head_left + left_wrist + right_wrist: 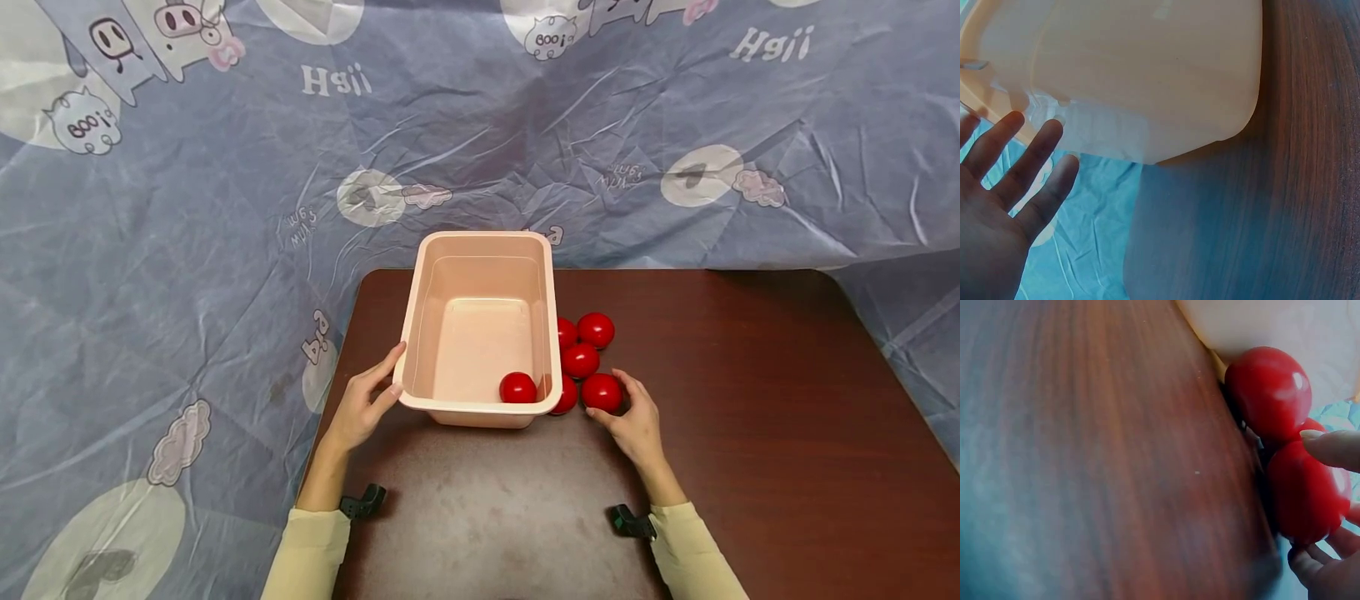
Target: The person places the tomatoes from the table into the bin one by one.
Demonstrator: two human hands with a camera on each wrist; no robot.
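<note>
A pale peach plastic bin (pixel 480 408) stands on the table, tilted toward me in the head view. One glossy red ball (pixel 517 387) lies inside at its near right corner. My left hand (pixel 358 412) touches the bin's left rim with thumb and fingertips; in the left wrist view its fingers (pixel 1044 187) are spread and fairly straight against the outer wall. On the right, my right hand (pixel 637 421) holds another red ball (pixel 602 393) between thumb and fingers. The right wrist view shows this held ball (pixel 1307 494) next to a second red ball (pixel 1269 392).
Several more red balls (pixel 581 361) cluster along the bin's right side, partly hidden by its rim. The dark brown table (pixel 750 400) extends to the right. A grey-blue printed sheet (pixel 225 208) hangs behind the table and along its left side.
</note>
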